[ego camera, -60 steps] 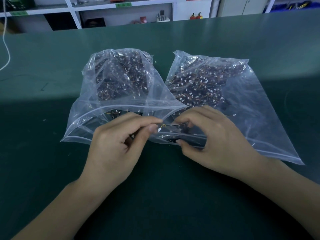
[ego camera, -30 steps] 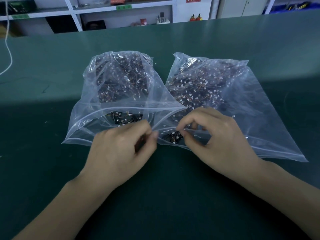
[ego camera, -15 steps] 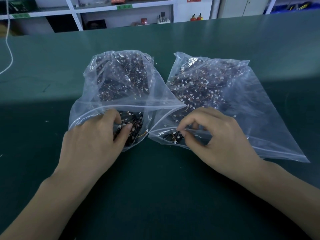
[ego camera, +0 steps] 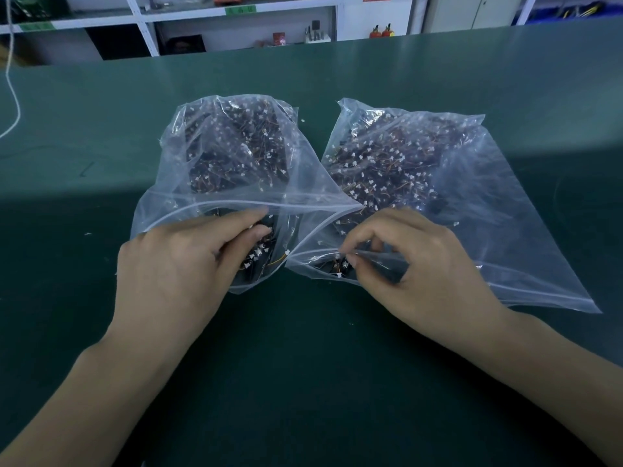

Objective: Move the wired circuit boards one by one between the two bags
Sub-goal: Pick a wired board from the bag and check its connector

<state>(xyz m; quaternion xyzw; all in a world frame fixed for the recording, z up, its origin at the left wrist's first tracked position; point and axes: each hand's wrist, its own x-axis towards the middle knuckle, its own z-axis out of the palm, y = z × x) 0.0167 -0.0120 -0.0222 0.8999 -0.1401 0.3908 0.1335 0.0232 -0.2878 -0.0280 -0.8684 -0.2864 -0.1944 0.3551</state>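
Two clear zip bags lie side by side on the green table, both full of small dark wired circuit boards with white connectors. My left hand (ego camera: pixel 182 264) reaches into the mouth of the left bag (ego camera: pixel 232 153), its fingers fairly straight and resting on the boards (ego camera: pixel 259 257) there. An orange wire with a white plug (ego camera: pixel 286 253) sticks out of that mouth. My right hand (ego camera: pixel 424 264) sits at the mouth of the right bag (ego camera: pixel 488 210). Its thumb and forefinger pinch a wired circuit board (ego camera: pixel 338 261) just inside the rim.
The green table (ego camera: pixel 303 382) stretches wide around the bags. A white cable (ego camera: pixel 13 106) hangs at the far left. White shelves (ego camera: pixel 236 11) with small items stand behind the table's far edge.
My left hand moved left, away from the right bag's mouth and into the left bag's mouth, taking a wired board along. My right hand stayed pinching at the right bag's mouth.
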